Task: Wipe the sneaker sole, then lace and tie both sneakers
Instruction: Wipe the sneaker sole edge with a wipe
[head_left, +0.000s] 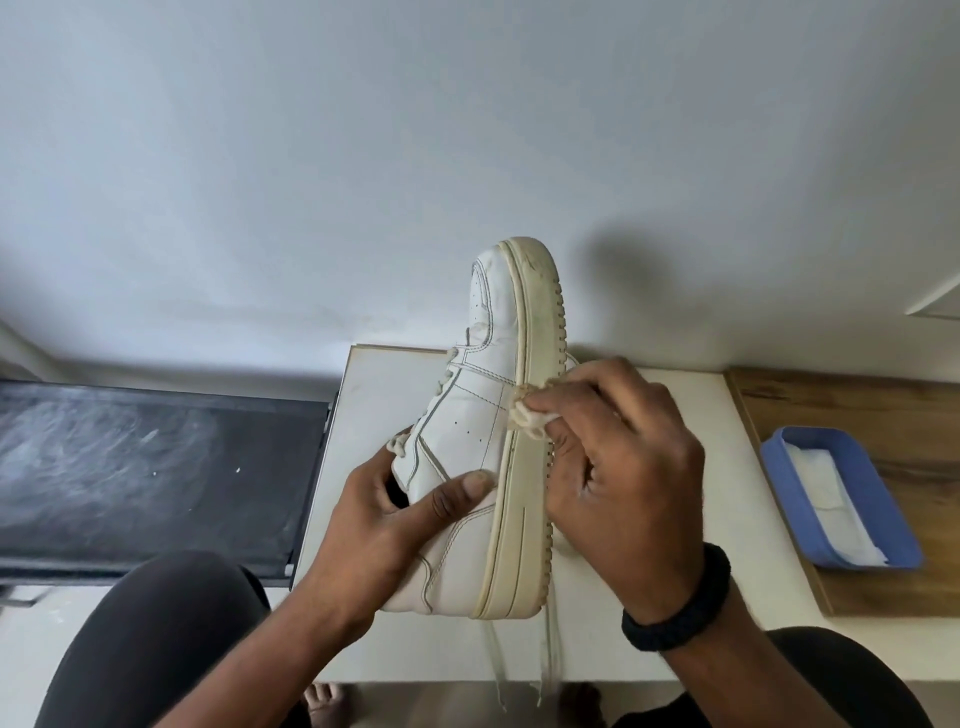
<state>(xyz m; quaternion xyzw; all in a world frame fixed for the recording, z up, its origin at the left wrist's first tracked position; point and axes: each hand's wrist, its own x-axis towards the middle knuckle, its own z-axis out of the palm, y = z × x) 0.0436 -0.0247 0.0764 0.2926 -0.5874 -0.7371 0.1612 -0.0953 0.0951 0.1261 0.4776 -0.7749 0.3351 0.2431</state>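
Note:
A white sneaker (470, 431) is held on its side above the white table (374, 415), toe pointing away, its yellowed sole edge (524, 467) facing right. My left hand (379, 525) grips the sneaker near the heel, thumb across the leather. My right hand (623, 478) pinches a small crumpled wipe (530, 418) and presses it against the sole's side at mid-length. Loose laces (545, 660) dangle below the heel. The second sneaker is mostly hidden behind this one and my right hand.
A blue tray (893, 514) with white wipes in it sits on a wooden board (883, 405) at the right. A dark panel (150, 467) lies to the left of the table. My knees and bare feet show at the bottom.

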